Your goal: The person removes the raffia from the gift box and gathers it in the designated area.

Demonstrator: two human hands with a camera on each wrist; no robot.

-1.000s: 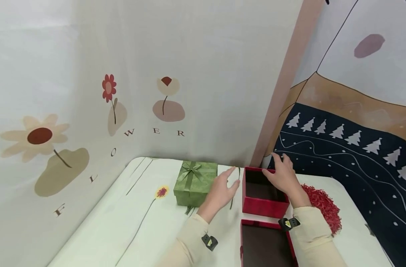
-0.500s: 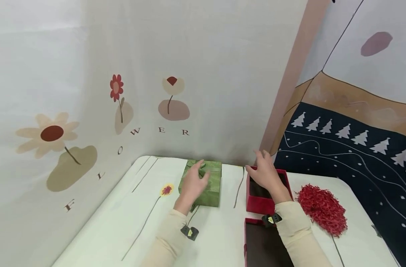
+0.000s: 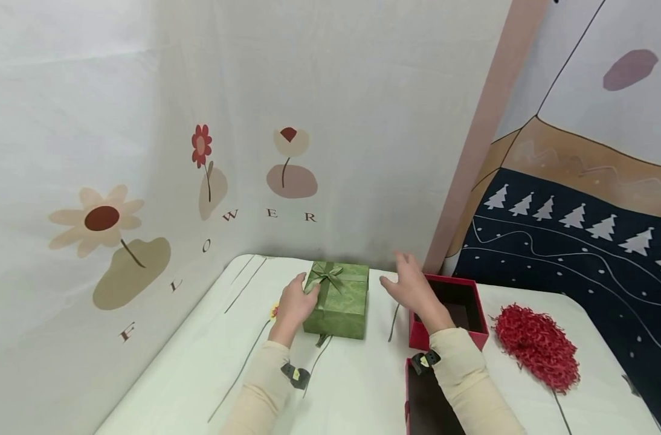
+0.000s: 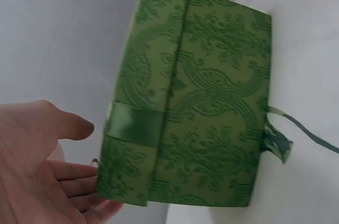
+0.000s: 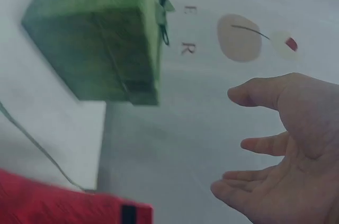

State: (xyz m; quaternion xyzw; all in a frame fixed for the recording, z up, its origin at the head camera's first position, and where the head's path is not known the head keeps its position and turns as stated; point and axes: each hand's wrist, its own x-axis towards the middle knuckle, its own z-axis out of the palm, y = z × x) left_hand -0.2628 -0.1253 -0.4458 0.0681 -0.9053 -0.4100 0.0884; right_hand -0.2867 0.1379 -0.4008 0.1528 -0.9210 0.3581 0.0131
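Observation:
A green gift box with a ribbon bow on its lid stands on the white-covered table, patterned paper showing on its side. My left hand is at its left side, thumb and fingers spread. In the left wrist view the fingertips reach right at the lid's edge and partly pass behind it. My right hand hovers between the green box and the open red box, fingers apart and holding nothing. In the right wrist view a gap shows between that hand and the green box.
Nearer me lies a red-edged piece with a dark inside, partly under my right forearm. A heap of red shredded paper sits right of the red box. Behind the table hangs a pale printed cloth, with a dark tree-patterned one at right.
My left hand has crossed over the green box from its right side to its left. My right hand has moved left off the red box. The view has shifted slightly.

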